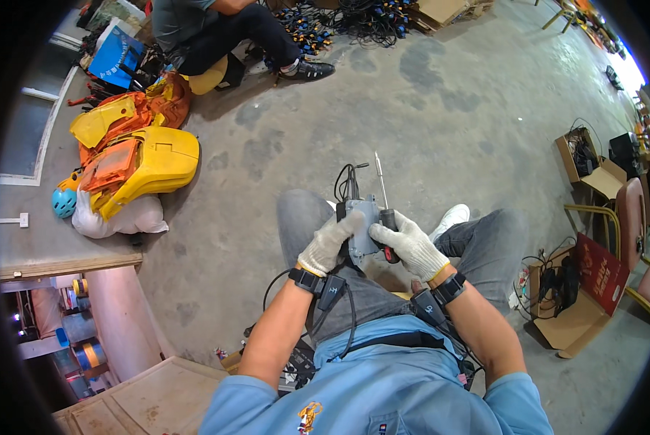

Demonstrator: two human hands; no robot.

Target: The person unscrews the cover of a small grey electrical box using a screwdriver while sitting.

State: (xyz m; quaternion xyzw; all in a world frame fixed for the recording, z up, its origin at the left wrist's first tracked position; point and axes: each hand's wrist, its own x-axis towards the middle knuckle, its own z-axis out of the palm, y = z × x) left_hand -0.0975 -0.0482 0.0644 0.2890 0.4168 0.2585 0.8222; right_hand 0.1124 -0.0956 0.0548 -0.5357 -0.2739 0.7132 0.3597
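Both my hands wear white knit gloves and meet over my lap. My left hand (332,243) grips a grey metal box-shaped device (366,226) by its left side, with the thumb across its face. Black cables (348,183) come out around its far left end. In my right hand (410,243) is a screwdriver (381,181) with a black and red handle, its long shank pointing up and away from me. The right thumb and fingers also press against the device's right side. The fingers beneath the device are hidden.
Yellow and orange plastic shells (151,163) lie on a white sack (122,217) at left, beside a blue helmet (64,203). A person (238,36) sits beyond, near piled cables (368,22). Chairs and an open cardboard box (571,319) stand at right.
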